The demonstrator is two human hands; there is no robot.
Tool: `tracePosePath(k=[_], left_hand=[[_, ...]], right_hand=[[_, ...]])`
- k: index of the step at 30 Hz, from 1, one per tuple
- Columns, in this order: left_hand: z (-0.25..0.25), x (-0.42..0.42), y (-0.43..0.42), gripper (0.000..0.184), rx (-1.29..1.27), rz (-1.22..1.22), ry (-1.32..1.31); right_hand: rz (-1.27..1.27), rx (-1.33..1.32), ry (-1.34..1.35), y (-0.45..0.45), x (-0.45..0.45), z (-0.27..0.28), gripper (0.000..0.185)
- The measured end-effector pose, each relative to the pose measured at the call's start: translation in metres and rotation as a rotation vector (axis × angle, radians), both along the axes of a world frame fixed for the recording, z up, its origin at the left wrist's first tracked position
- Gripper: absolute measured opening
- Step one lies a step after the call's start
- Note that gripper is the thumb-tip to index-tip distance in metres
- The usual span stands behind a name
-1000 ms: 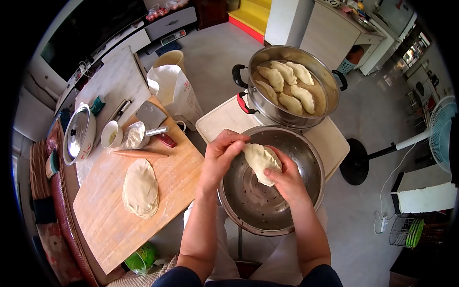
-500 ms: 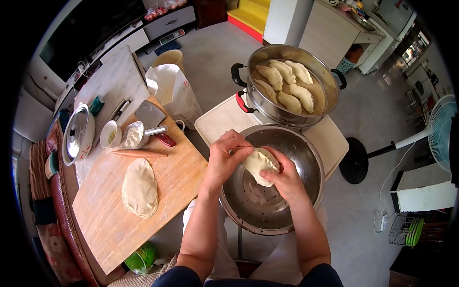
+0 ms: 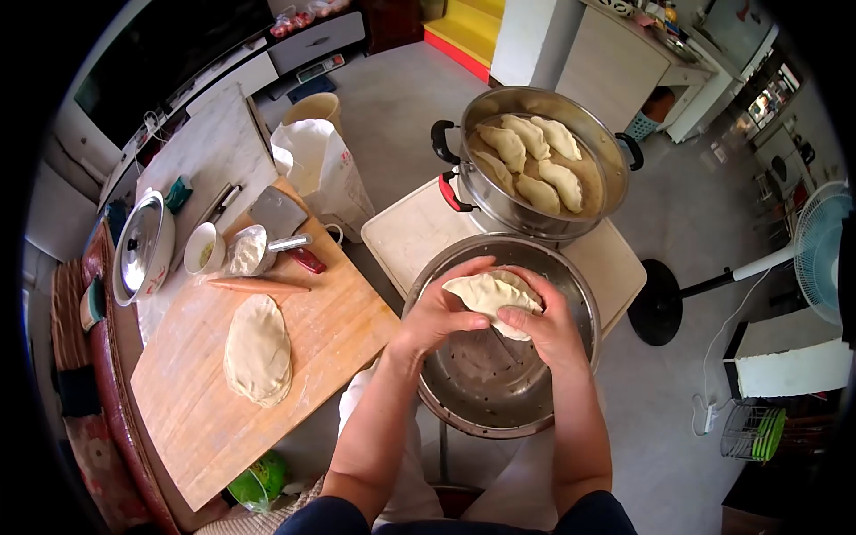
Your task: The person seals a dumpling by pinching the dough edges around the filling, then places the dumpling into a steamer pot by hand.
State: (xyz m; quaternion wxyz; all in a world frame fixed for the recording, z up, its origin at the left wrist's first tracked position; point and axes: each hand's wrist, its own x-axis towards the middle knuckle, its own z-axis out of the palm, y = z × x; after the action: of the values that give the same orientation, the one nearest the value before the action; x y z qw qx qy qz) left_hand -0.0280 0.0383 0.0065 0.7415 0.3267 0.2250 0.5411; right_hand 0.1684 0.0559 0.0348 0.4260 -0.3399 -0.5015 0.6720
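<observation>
hands point(image 3: 435, 312) point(image 3: 555, 323) hold dumpling point(image 3: 489, 294), seemingly sealed

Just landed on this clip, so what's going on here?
A person holds a folded dumpling in both bare hands, the left hand and right hand at its two ends, above a metal bowl with small dark scraps inside. Beyond it, more dumplings lie in a steamer pot. To the left, flat dough lies on a wooden board, near a rolling pin.
</observation>
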Motion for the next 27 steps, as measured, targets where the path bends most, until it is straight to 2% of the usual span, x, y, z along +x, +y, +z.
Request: tracePosePath(k=[3,6,9,12,19,25,27], left_hand=[[-0.011,0.01,-0.002,0.078,-0.018,0.027,-0.008],[-0.024,0.015,-0.003,0.069,-0.026,0.078,-0.078],[-0.023,0.018,-0.003,0.068,-0.033,0.13,-0.145],[-0.018,0.02,-0.003,0.069,0.025,0.192,-0.206],[0.0,0.02,-0.007,0.066,0.106,0.097,-0.26],[-0.006,0.012,-0.004,0.066,0.218,0.138,-0.071],[-0.001,0.014,-0.005,0.067,0.21,0.149,-0.086]], right_hand=[[0.002,0.113,-0.199,0.003,0.004,-0.005,0.06],[-0.014,0.199,-0.286,0.003,0.003,0.003,0.06],[-0.117,0.328,-0.402,-0.007,-0.009,0.037,0.06],[-0.121,0.491,-0.462,-0.008,-0.01,0.038,0.062],[-0.129,0.449,-0.325,-0.006,-0.011,0.029,0.053],[-0.108,0.577,-0.39,-0.006,-0.013,0.033,0.053],[-0.098,0.637,-0.42,-0.006,-0.013,0.035,0.054]])
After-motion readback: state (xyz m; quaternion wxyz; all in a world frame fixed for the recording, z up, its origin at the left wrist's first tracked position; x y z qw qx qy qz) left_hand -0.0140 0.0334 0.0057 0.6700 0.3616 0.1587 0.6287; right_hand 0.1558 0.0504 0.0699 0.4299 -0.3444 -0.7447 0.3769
